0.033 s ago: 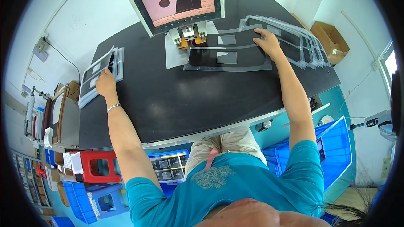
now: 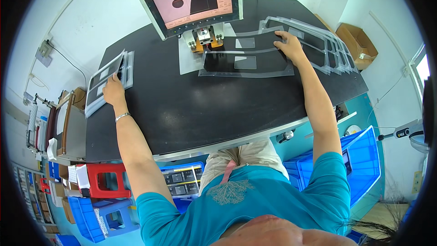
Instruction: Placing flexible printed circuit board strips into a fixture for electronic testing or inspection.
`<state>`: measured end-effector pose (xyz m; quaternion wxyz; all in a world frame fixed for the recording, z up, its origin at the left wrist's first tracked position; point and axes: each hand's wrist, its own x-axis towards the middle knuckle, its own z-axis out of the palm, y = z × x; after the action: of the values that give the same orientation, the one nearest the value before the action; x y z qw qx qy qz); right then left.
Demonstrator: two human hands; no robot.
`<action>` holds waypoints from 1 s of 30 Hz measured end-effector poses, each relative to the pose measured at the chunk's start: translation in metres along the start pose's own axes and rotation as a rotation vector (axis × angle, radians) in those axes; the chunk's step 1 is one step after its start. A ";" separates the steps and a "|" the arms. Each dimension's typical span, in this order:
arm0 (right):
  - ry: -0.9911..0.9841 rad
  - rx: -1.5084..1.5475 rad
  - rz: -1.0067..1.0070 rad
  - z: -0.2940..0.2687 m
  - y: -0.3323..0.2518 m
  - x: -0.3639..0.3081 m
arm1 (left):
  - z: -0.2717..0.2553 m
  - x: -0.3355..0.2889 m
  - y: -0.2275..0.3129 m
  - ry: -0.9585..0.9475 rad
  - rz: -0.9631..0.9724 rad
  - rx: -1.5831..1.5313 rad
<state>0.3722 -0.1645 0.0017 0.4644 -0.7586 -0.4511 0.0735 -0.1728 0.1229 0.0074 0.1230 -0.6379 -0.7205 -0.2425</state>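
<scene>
The sheet (image 2: 246, 63) lay by the machine (image 2: 204, 36), between the hands; the right hand (image 2: 289, 48) touched its right end, fingers parted; the left hand (image 2: 114, 91) touched a pile (image 2: 93, 107), its grip unclear.

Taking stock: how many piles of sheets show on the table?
2: the left pile, under the left hand, and the right pile, fanned out near the right hand. I left out the sheet between; the monitor may hide more.
</scene>
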 end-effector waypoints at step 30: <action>0.322 0.026 0.031 0.010 -0.006 0.003 | -0.040 -0.135 0.133 -0.045 1.020 -0.384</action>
<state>0.3652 -0.1553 0.0017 0.5394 -0.7612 -0.3583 -0.0360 -0.0269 -0.0045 0.0009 0.0908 -0.9226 -0.2648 -0.2655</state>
